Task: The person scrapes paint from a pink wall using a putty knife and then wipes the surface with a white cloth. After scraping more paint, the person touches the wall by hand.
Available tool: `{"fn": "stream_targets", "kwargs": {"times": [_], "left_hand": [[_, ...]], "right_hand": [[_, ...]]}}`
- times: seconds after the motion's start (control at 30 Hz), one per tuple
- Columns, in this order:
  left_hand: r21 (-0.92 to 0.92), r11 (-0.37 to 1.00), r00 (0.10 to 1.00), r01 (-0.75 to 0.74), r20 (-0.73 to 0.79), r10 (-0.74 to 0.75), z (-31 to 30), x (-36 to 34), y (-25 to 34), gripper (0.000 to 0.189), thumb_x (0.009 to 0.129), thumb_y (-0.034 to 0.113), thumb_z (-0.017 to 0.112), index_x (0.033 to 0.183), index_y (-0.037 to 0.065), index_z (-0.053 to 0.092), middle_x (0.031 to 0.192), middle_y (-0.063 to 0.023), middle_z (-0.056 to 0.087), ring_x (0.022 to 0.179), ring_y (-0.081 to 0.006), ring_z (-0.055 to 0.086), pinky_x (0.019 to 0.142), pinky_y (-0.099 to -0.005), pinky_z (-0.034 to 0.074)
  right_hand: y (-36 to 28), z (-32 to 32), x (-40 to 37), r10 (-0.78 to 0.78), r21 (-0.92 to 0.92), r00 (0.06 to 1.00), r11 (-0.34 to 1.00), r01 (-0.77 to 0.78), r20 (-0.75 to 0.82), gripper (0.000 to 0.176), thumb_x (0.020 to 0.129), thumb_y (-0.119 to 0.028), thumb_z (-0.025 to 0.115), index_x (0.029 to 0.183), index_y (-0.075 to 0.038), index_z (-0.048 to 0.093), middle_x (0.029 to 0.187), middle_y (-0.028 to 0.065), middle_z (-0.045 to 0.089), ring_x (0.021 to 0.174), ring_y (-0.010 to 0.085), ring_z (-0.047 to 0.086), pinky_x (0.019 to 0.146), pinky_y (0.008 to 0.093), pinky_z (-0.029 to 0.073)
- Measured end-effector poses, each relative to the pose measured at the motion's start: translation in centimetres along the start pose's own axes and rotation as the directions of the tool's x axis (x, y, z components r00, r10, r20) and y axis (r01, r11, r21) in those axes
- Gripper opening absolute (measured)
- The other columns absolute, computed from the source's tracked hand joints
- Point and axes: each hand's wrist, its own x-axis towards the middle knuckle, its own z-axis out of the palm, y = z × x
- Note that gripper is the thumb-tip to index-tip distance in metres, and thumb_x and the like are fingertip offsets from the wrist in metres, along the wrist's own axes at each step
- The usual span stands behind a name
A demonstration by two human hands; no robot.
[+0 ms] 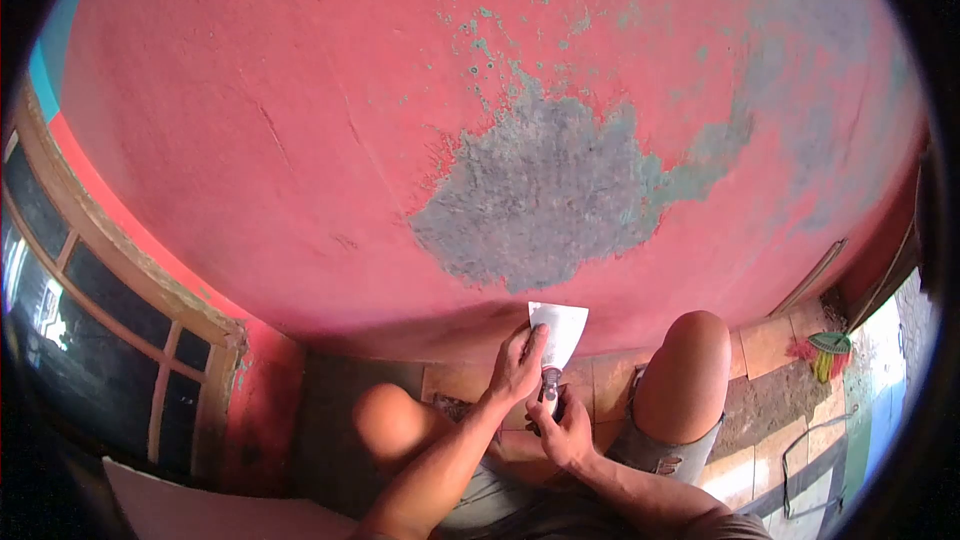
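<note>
A putty knife [563, 328] with a wide, pale metal blade points up toward the wall, held above my lap. My right hand [566, 432] is closed around its dark handle. Along the blade's left side, my left hand [518, 365] pinches the metal near the handle, a finger resting on its face. Beyond the blade rises a red-painted wall [330, 170]. A large grey bare patch [545, 195] with ragged edges lies on it, just above the blade tip, and the blade appears apart from it.
Smaller greenish chips in the paint surround the patch. A wooden-framed window [165, 360] stands at left, with a pale board [220, 510] below. To the right are a broom [828, 348], a thin stick [810, 277] against the wall, and a dark cable [788, 470] on the tiled floor.
</note>
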Motion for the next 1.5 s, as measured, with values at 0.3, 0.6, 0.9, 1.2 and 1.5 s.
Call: {"fn": "stream_targets", "kwargs": {"times": [0.3,0.6,0.9,1.2,1.5], "left_hand": [[-0.063,0.991,0.993,0.12,-0.011,-0.121,-0.4,0.2,-1.2,0.043,0.107,0.036,0.046,0.102,-0.003,0.064,0.084,-0.0068,0.064,0.078,-0.0133,0.056,0.07,-0.0326,0.047],[-0.231,0.954,0.982,0.19,0.02,-0.19,-0.5,0.2,0.1,0.048,0.108,0.042,0.045,0.103,-0.002,0.066,0.085,-0.0017,0.066,0.076,-0.0101,0.059,0.068,-0.0295,0.051],[-0.152,0.955,0.965,0.254,0.108,-0.239,-0.6,0.1,0.9,0.047,0.107,0.042,0.046,0.102,0.001,0.066,0.083,-0.0001,0.064,0.074,-0.0091,0.058,0.066,-0.0277,0.052],[0.148,0.989,0.953,0.003,0.299,-0.048,-0.3,-0.6,1.0,0.046,0.104,0.044,0.051,0.103,0.001,0.067,0.084,-0.0078,0.067,0.078,-0.0203,0.062,0.074,-0.034,0.051],[0.758,0.553,0.913,-0.347,0.138,0.383,-1.7,1.4,2.5,0.075,0.099,0.044,0.054,0.159,0.009,0.026,0.164,-0.0294,0.006,0.15,-0.0525,0.007,0.119,-0.065,0.005]], "right_hand": [[0.6,0.1,0.3,-0.002,0.044,1.0,0.999,0.002,-0.004,0.034,0.094,-0.024,0.072,0.103,0.001,0.05,0.087,0.0099,0.065,0.077,0.0147,0.064,0.07,0.0302,0.055],[-1.0,0.1,-0.1,0.039,0.023,0.999,0.999,-0.039,-0.009,0.039,0.093,-0.031,0.073,0.1,0.002,0.054,0.084,0.0091,0.066,0.078,0.0138,0.06,0.073,0.0312,0.05],[-1.2,0.1,-0.3,0.075,0.052,0.996,0.996,-0.078,0.053,0.033,0.096,-0.026,0.069,0.107,0.002,0.054,0.088,0.0074,0.066,0.08,0.0135,0.063,0.072,0.0285,0.051],[-0.4,-0.2,0.7,0.019,0.282,0.993,0.959,0.014,-0.113,0.028,0.103,-0.022,0.061,0.114,0.003,0.056,0.097,0.0059,0.064,0.087,0.0115,0.059,0.078,0.0278,0.048],[0.3,-0.2,0.9,0.014,0.3,0.991,0.954,0.027,-0.133,0.025,0.103,-0.023,0.061,0.107,0.002,0.056,0.095,0.0046,0.062,0.087,0.0109,0.055,0.078,0.0269,0.046]]}}
